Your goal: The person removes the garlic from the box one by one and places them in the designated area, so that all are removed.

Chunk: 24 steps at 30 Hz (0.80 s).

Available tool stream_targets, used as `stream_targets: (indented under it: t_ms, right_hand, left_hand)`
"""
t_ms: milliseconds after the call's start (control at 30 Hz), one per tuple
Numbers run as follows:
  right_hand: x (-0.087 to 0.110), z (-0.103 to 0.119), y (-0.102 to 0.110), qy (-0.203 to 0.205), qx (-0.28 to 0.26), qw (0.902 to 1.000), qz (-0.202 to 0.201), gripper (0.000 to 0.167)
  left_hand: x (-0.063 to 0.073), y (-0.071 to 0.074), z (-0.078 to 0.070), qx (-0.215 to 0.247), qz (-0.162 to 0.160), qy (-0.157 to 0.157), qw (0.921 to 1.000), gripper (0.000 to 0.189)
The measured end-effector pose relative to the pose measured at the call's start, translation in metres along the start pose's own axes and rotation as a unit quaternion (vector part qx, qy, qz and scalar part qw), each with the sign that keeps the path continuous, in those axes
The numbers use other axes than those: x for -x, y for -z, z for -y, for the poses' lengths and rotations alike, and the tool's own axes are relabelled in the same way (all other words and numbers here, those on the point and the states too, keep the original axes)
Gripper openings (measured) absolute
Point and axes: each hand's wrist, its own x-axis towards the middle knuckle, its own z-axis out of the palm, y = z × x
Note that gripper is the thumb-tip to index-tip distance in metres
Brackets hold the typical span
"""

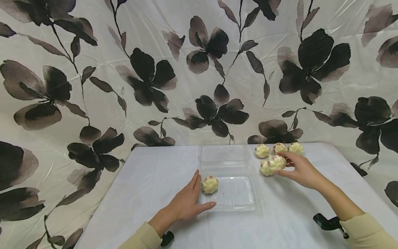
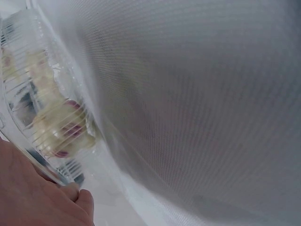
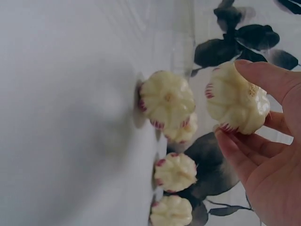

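Note:
My right hand [image 1: 298, 169] pinches a cream garlic bulb [image 3: 235, 101] with purple streaks between thumb and fingertips, lifted just above another garlic bulb [image 1: 265, 169]. Close behind stand three more bulbs, among them a garlic bulb [image 1: 262, 151] at the left of the group. At the table's middle lies a clear plastic clamshell container [image 1: 230, 208] with its lid [image 1: 224, 154] folded back. One garlic bulb [image 1: 210, 185] sits in the left part of its base. My left hand [image 1: 185, 204] rests at the container's left side, fingers straight along the edge and thumb over the front left corner.
A white cloth covers the table [image 1: 146, 173], whose back edge meets a floral curtain [image 1: 174, 83]. Black camera mounts show under both wrists, one of them a dark bracket [image 1: 326, 222] by the right sleeve.

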Motion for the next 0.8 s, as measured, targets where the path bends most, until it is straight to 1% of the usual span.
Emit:
stream_targets:
  t_ms: [167,300,600,800]
  right_hand:
    - [0.003,-0.006,0.004,-0.028,0.000,0.9996,0.005,0.068]
    - [0.004,-0.014,0.006,-0.042,0.002,0.9991,0.001,0.070]
    - [0.008,-0.034,0.008,-0.049,0.012,0.9986,-0.014,0.071]
    - [0.008,-0.046,0.006,-0.060,0.010,0.9981,-0.012,0.071]
  left_hand:
    - [0.001,-0.001,0.000,-0.002,-0.002,-0.003,1.0000,0.124]
    - [0.001,-0.002,0.000,-0.001,-0.004,-0.005,1.0000,0.124]
    - [-0.001,-0.002,0.001,-0.003,-0.005,-0.007,1.0000,0.123]
    - [-0.001,-0.003,0.001,-0.005,-0.005,-0.006,1.0000,0.124]
